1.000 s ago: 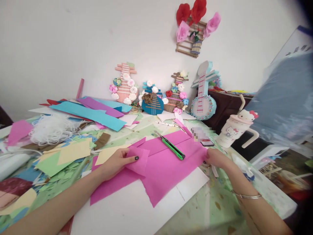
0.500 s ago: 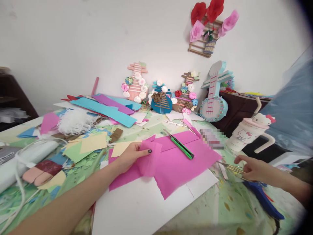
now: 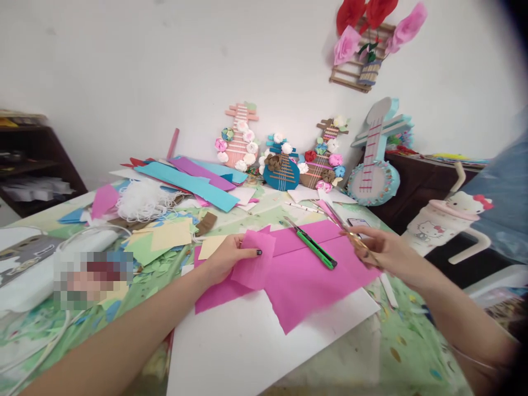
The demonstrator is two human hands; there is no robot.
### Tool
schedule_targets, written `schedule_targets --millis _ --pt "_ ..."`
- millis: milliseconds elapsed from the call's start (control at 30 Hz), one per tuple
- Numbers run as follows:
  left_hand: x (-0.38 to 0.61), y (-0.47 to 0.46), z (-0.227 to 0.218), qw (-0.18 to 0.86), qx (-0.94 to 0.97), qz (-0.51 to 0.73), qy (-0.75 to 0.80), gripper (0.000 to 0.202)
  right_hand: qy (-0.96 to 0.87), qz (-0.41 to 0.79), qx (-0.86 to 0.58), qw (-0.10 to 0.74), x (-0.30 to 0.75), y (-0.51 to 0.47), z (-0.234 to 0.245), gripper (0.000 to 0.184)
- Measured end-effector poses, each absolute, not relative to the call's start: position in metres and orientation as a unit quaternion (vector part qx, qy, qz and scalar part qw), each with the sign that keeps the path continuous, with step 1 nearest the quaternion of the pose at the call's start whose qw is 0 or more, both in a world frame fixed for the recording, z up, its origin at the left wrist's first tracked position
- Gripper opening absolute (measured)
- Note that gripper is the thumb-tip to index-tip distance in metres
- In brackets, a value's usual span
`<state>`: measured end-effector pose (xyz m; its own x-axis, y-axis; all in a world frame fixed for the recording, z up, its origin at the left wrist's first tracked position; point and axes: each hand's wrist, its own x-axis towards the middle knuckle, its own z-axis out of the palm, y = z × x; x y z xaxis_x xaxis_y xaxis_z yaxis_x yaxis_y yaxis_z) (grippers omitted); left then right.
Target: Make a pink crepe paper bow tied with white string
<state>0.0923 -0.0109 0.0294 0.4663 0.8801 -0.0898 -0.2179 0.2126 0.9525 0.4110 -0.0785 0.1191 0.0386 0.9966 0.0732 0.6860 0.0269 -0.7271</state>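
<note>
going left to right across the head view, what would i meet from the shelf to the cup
Dark shelf, white string bundle, left hand holding a pink paper piece, green cutter, right hand holding scissors, cup.

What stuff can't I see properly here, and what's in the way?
All in the head view:
Left hand: some fingers hide behind the small pink sheet.
Scissors: handles partly covered by the right hand.
Phone: mostly behind the right hand.
Red flowers: tops cut off by the picture's top edge.
Left side: a pixelated patch blurs what's there.
</note>
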Motion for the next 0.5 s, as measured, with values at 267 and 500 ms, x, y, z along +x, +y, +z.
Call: schedule_targets --millis 267,500 --pt "0.085 -0.007 0.037 0.654 0.561 0.368 0.351 0.025 -0.605 0.38 -0.558 0.422 0.338 -0.02 0.066 0.032" --pt "0.02 0.04 0.058 0.276 0.497 0.589 0.574 0.031 -0.536 0.371 -0.58 0.489 0.352 -0.01 0.033 0.052"
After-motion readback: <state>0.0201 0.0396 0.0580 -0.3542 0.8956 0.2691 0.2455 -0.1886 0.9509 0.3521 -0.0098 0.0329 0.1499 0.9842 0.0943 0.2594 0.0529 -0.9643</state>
